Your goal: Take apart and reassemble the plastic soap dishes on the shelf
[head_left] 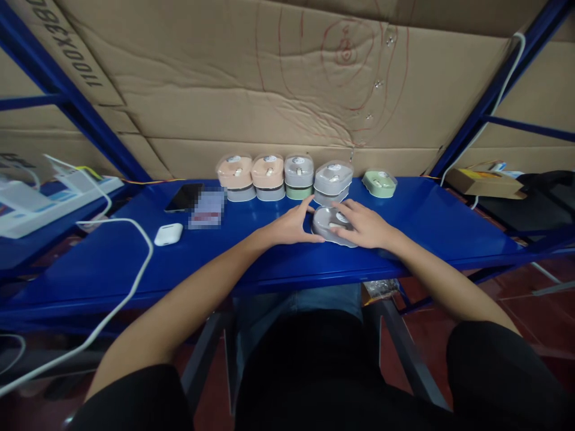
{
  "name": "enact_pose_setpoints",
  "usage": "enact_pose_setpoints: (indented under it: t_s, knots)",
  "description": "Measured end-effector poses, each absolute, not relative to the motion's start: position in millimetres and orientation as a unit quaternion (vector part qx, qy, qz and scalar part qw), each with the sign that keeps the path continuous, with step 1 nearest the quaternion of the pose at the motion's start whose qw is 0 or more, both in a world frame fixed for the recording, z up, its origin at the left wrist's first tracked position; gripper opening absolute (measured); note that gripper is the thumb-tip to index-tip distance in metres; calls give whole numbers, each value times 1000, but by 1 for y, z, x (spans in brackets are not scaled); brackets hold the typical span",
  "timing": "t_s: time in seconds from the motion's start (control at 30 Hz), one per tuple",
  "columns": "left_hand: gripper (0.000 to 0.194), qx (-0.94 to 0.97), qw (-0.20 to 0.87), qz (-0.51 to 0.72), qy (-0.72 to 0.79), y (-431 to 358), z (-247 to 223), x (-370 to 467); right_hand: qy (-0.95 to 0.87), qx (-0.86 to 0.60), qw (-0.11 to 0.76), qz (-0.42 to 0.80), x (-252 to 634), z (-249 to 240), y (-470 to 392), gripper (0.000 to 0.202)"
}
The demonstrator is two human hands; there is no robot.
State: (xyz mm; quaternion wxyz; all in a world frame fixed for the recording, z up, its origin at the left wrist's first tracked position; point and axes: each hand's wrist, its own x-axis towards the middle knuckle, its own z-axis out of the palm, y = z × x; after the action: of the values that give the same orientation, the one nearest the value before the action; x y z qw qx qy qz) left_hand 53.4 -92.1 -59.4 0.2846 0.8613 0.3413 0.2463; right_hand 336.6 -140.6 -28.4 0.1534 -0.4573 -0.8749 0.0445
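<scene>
A small grey box with a clear lid (pixel 324 222) lies on the blue tabletop in front of me. My left hand (pixel 296 224) is at its left end, thumb and fingers spread apart, with a gap between palm and box. Over the right end of the box is my right hand (pixel 362 224), its thumb on the lid and its fingers curved around the far side. Just behind stands a stack of two grey boxes (pixel 333 179). The underside of the box in front is hidden.
Stacked lidded boxes (pixel 268 173) in peach, grey and green stand along the cardboard wall (pixel 202 108). A single green box (pixel 380 184) sits farther right. Left are a dark phone (pixel 183 197), a white earbud case (pixel 168 234), a white cable (pixel 146 251) and power strips (pixel 58 209).
</scene>
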Motion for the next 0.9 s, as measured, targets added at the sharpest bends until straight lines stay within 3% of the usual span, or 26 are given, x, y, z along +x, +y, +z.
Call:
enact_pose_setpoints:
  t_s: [0.33,0.57,0.8,0.9]
  knots:
    - [127,862,272,180,389,-104,-44,51,-752,-618,221,-56,420,-44,-142,81]
    - [127,874,254,167,378,-100,-45,50,-731,-670,125,-36,411,-30,-114,95]
    - [123,886,233,174,361,-95,-51,48,-662,-673,315,-100,443,-3,-77,95]
    - [122,886,229,172,365,-95,-51,48,-614,-715,317,-113,444,16,-41,90]
